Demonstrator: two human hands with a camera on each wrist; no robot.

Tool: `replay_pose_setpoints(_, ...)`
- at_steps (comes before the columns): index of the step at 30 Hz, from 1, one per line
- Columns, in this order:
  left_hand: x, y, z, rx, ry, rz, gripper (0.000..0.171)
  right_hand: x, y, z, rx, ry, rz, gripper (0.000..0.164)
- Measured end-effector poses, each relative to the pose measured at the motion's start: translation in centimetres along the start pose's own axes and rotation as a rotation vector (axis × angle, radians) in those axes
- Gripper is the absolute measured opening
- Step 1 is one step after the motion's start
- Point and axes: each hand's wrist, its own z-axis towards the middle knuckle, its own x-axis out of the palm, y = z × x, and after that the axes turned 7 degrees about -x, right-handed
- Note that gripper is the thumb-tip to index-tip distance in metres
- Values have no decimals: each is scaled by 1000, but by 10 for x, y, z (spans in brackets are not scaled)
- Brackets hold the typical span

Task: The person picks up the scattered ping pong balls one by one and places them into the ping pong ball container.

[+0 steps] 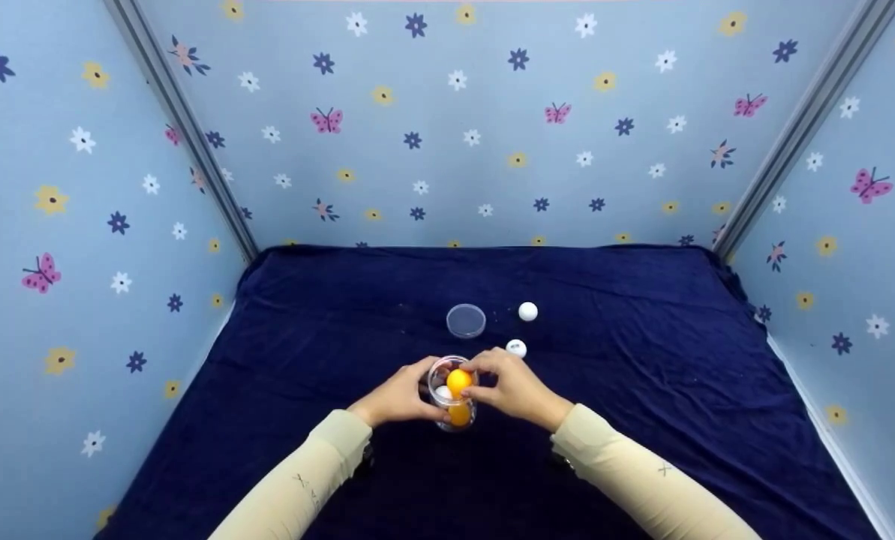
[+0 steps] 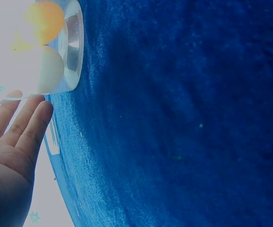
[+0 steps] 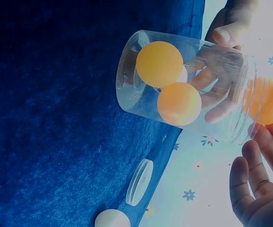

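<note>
Presently our left hand [image 1: 398,395] grips the clear jar [image 3: 145,100] around its side, and our right hand [image 1: 518,388] pinches one orange ball [image 1: 459,382] at the mouth. Inside, we see two other orange balls [image 3: 159,64] and a white ball [image 2: 52,71], mostly hidden in the right-wrist view; in the left-wrist view, glare blurs the jar's contents.

The blue walls [image 1: 485,101] have little flowers [image 1: 415,25] and pink butterflies [image 1: 327,121] all over. Gray poles [image 1: 186,129] stand in two corners. A wrinkly, dark blue cloth [image 1: 627,390] lies between the walls.
</note>
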Motion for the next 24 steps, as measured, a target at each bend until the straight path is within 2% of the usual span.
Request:
replay_pose_setpoints(8,0,0,1,18,8,-6,79,2,-2,-1,7,-4,3,31)
replay_pose_setpoints(18,0,2,1,-2,2,10,80,3,1,-2,32,-14,15,22)
replay_pose_setpoints(24,0,1,0,-7,-2,-12,83,1,-1,-2,9,-29,34,19)
